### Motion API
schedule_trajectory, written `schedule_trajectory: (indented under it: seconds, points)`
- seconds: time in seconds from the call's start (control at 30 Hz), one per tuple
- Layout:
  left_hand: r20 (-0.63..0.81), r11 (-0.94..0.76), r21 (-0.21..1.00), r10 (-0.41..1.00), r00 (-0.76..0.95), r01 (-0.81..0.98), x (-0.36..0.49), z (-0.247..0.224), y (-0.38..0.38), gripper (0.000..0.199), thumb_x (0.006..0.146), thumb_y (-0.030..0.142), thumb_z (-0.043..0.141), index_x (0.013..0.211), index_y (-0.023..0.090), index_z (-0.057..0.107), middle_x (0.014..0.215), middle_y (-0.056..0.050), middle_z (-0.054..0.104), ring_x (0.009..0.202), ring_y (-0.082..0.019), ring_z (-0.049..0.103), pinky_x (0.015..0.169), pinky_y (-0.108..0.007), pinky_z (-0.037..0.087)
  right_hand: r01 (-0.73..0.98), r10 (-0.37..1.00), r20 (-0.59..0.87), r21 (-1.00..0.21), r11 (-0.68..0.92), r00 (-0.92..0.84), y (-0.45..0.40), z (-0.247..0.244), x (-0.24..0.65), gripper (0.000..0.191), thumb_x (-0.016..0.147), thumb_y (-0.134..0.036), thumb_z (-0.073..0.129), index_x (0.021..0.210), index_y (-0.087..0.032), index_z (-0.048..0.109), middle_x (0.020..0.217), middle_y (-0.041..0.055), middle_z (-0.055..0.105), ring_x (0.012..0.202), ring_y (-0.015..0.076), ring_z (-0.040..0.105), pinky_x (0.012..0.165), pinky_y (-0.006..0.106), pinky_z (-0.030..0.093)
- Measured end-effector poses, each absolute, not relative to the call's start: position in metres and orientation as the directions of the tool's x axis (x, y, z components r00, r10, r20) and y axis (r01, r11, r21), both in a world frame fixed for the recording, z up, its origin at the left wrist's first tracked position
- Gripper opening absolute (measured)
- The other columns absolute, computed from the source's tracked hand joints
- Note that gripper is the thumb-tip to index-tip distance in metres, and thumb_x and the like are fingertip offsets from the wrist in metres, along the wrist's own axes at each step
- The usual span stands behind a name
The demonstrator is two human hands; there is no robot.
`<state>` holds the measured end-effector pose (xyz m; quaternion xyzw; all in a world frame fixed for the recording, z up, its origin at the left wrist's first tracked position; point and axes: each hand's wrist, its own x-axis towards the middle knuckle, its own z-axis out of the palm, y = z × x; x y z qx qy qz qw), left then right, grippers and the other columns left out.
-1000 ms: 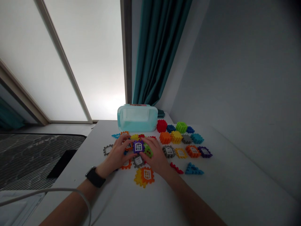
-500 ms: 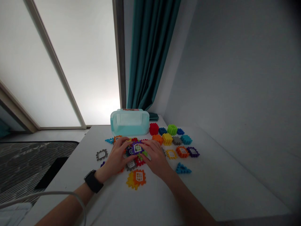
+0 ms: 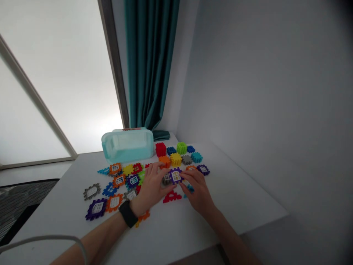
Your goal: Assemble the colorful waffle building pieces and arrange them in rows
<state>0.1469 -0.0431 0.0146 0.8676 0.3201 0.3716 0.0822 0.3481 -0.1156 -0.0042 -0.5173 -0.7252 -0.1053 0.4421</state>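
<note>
The purple window piece (image 3: 175, 176) is sitting between the two hands, just at the tips of their fingers, its white lattice facing up and its toothed edges showing. The left hand (image 3: 150, 188) is gripping it from the left side; the thumb and forefinger are standing a little apart, spanning its edge. The right hand (image 3: 200, 193) is closing on the opposite side in the same way — thumb low, forefinger high — so the piece is being pinched from both sides. Whether it is touching the grey piece (image 3: 166, 179) partly showing beside the left fingers, I cannot tell from here.

Below the hands, a red triangular piece (image 3: 172, 197) is lying on the white desk (image 3: 165, 235), and a blue piece (image 3: 190, 188) is peeking out by the right fingers. Beyond them, an orange stack (image 3: 164, 161) and a yellow stack (image 3: 175, 159) are standing side by side. More toothed pieces are spreading out to the left of the left wrist, which is wearing a black watch (image 3: 128, 214) — and the pale teal bin (image 3: 128, 146) is resting behind them, its open side facing the hands.
</note>
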Motion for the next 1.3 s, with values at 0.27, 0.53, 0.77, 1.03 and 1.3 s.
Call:
schedule_trajectory:
  seconds: [0.27, 0.53, 0.77, 1.03, 1.3]
  points:
    - [0.522, -0.802, 0.324, 0.594, 0.612, 0.502, 0.215, 0.020, -0.041, 0.043, 0.082, 0.044, 0.075, 0.114, 0.022, 0.058, 0.120, -0.010, 0.056, 0.114, -0.032, 0.050, 0.095, -0.050, 0.044, 0.863, 0.675, 0.733, -0.390, 0.320, 0.081, -0.124, -0.014, 0.397, 0.021, 0.094, -0.026, 0.058, 0.113, -0.026, 0.068, 0.115, 0.0094, 0.071, 0.110, 0.0266, 0.064, 0.099, 0.049, 0.048]
    - [0.456, -0.857, 0.222, 0.512, 0.728, 0.465, 0.266, 0.024, -0.022, 0.039, 0.086, 0.049, 0.069, 0.111, 0.021, 0.062, 0.120, -0.011, 0.058, 0.114, -0.033, 0.051, 0.096, -0.050, 0.041, 0.848, 0.719, 0.681, -0.457, 0.267, 0.140, -0.118, -0.019, 0.452, 0.017, 0.093, -0.026, 0.060, 0.106, -0.024, 0.071, 0.109, 0.0101, 0.073, 0.104, 0.0275, 0.065, 0.095, 0.049, 0.050]
    - [0.395, -0.896, 0.166, 0.443, 0.805, 0.411, 0.299, 0.024, 0.001, 0.025, 0.089, 0.041, 0.067, 0.104, 0.021, 0.067, 0.113, -0.010, 0.061, 0.111, -0.032, 0.052, 0.097, -0.049, 0.040, 0.830, 0.762, 0.631, -0.497, 0.253, 0.146, -0.107, -0.025, 0.488, 0.015, 0.090, -0.023, 0.062, 0.103, -0.024, 0.071, 0.108, 0.0091, 0.073, 0.104, 0.0260, 0.065, 0.095, 0.048, 0.052]
    - [0.349, -0.892, 0.077, 0.442, 0.826, 0.445, 0.317, 0.014, 0.009, 0.022, 0.086, 0.040, 0.067, 0.096, 0.021, 0.068, 0.106, -0.010, 0.063, 0.110, -0.032, 0.052, 0.092, -0.046, 0.042, 0.826, 0.786, 0.601, -0.509, 0.240, 0.143, -0.098, -0.037, 0.500, 0.014, 0.090, -0.021, 0.061, 0.098, -0.023, 0.072, 0.108, 0.0081, 0.073, 0.105, 0.0244, 0.064, 0.097, 0.046, 0.051]
    - [0.356, -0.894, 0.058, 0.435, 0.827, 0.445, 0.317, 0.010, 0.009, 0.023, 0.087, 0.040, 0.064, 0.096, 0.019, 0.067, 0.108, -0.013, 0.063, 0.110, -0.034, 0.052, 0.091, -0.048, 0.041, 0.825, 0.820, 0.557, -0.520, 0.223, 0.129, -0.097, -0.045, 0.500, 0.014, 0.090, -0.019, 0.061, 0.098, -0.023, 0.072, 0.108, 0.0078, 0.072, 0.105, 0.0240, 0.064, 0.096, 0.045, 0.050]
